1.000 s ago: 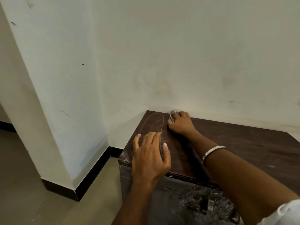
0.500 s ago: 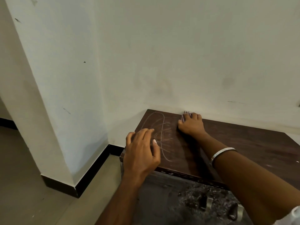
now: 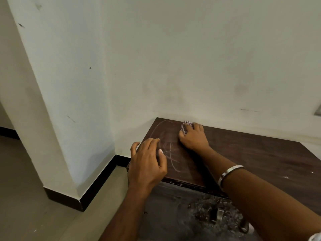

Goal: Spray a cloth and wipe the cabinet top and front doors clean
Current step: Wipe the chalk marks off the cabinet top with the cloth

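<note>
- Cloth [image 3: 186,126]: a small checked rag, pink and white, lies on the cabinet top [image 3: 251,153] at the far edge where it meets the wall [image 3: 199,58], at about 12 o'clock from the wearer. Only its far and left parts show; the rest is hidden under the fingers.
- Right hand [image 3: 193,138]: palm down, fingers together, it presses flat on the cloth, fingertips almost at the wall. A silver bangle [image 3: 229,173] circles the forearm just behind the wrist.
- Left hand [image 3: 147,164]: empty, fingers loosely spread and slightly curled, at the near left corner of the cabinet top, around 10 o'clock. Whether it touches the wood cannot be told.
- Cabinet top: dark brown wood, dusty, with pale curved streaks [image 3: 167,146] between the two hands and a few white flecks toward 3 o'clock.
- Cabinet front [image 3: 166,211]: below the top's near edge, at 6 o'clock, dark and mottled, with a metal handle [image 3: 219,214] partly visible; its detail is blurred.
- Surroundings: a white pillar [image 3: 52,84] with black skirting [image 3: 97,186] stands at 9 o'clock, on a beige floor [image 3: 22,206].
</note>
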Motion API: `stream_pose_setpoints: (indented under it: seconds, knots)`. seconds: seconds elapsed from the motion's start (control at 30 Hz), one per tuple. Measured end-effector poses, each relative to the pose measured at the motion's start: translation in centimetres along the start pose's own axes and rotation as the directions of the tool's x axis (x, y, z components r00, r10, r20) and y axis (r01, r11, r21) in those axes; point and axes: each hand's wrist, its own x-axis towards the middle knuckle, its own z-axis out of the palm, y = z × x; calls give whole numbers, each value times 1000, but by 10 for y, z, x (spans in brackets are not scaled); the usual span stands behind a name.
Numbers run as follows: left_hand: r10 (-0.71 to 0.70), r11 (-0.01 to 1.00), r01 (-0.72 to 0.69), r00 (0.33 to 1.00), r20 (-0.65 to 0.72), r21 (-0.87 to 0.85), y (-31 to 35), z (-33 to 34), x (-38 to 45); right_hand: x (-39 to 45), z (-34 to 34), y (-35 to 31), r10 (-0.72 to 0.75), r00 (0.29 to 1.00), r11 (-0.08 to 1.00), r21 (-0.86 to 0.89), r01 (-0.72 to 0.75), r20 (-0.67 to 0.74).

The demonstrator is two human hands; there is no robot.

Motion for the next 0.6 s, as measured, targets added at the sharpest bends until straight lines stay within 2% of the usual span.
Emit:
stream_pose_setpoints:
  seconds: [0.1,0.2,0.43,0.6]
  knots:
    - [1,1000,-1,1000,-3,-3,1,1,1,0,-9,19,77,997,997,-30,-76,17]
    - [9,1000,-9,1000,4,-4,2,1,1,-8,-6,9,79,997,995,-58,-78,20]
    - [19,1000,-19,1000,23,6,1,-1,1,-59,10,-50,-220,974,975,43,218,59]
    - [7,1000,-7,1000,15,8,1,-1,0,-62,3,-30,-175,984,982,71,173,27]
